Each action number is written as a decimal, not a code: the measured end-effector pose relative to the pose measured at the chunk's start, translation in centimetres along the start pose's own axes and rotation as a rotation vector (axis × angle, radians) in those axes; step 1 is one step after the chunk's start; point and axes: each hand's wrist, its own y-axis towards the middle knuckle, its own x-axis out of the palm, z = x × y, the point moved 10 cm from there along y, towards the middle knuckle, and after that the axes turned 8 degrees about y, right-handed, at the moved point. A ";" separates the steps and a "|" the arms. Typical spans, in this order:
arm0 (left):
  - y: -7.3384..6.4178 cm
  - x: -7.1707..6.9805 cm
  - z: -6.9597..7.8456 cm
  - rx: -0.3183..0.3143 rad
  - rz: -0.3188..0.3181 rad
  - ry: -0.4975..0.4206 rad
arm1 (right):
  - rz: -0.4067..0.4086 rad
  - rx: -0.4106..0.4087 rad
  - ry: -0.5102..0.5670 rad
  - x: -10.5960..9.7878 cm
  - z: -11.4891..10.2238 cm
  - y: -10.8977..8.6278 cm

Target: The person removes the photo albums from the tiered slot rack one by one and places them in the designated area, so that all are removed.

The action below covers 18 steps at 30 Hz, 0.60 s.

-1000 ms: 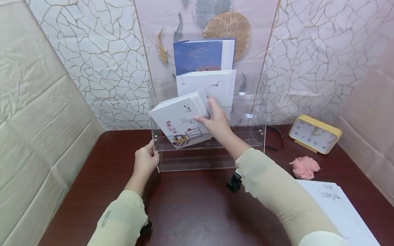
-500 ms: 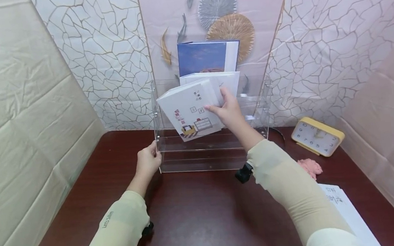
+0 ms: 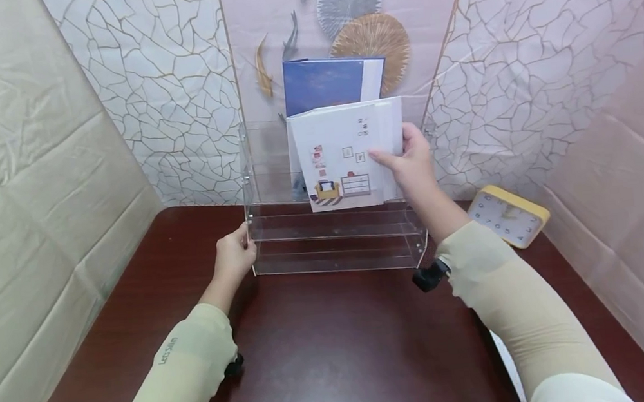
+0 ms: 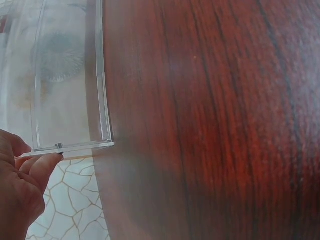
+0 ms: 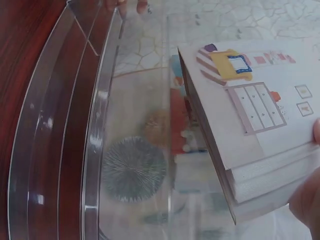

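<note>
My right hand (image 3: 416, 161) pinches a white illustrated book (image 3: 337, 161) by its right edge, thumb on the front cover. A yellow armchair and a chest of drawers are drawn on it; in the right wrist view the book (image 5: 255, 110) shows its thick edge. It overlaps the tiers of a clear acrylic rack (image 3: 333, 261). My left hand (image 3: 233, 256) pinches the rack's left side panel, and the left wrist view shows thumb and fingers at the panel edge (image 4: 75, 148). Behind, a blue book (image 3: 322, 83) stands in the rack, and another white book there is mostly hidden.
A yellow alarm clock (image 3: 508, 215) sits at the right on the dark wooden table (image 3: 337, 355). Under my right forearm a white sheet or book (image 3: 509, 364) is partly covered. Draped cloth walls (image 3: 24, 191) enclose the table's sides and back.
My right hand has lifted the white book and moved it right, turning it from tilted to nearly upright. My left hand stays on the rack. The pink yarn is now hidden behind my right arm.
</note>
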 end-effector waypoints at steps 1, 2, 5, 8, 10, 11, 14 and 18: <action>0.0 0.0 0.1 0.003 0.000 0.001 | 0.012 0.031 0.019 -0.7 -0.1 -0.3; -0.1 0.0 0.1 0.003 -0.002 0.001 | 0.020 0.065 0.023 -1.4 -0.1 -0.7; -0.1 -0.2 0.1 -0.007 -0.011 0.001 | 0.045 0.203 0.044 -3.4 0.2 -2.1; -0.1 -0.1 -0.1 -0.020 -0.032 0.006 | 0.038 0.336 0.085 -5.0 0.7 -4.3; -0.1 0.0 -0.3 -0.034 -0.050 0.006 | 0.022 0.439 0.121 -6.0 1.7 -6.4; -0.1 0.0 -0.3 -0.036 -0.057 0.004 | 0.012 0.481 0.131 -6.5 2.1 -7.6; -0.2 0.2 -0.3 -0.050 -0.078 -0.003 | -0.006 0.605 0.125 -8.1 4.1 -11.4; -0.3 0.2 -0.2 -0.053 -0.083 -0.005 | 0.010 0.747 -0.005 -10.6 7.2 -16.2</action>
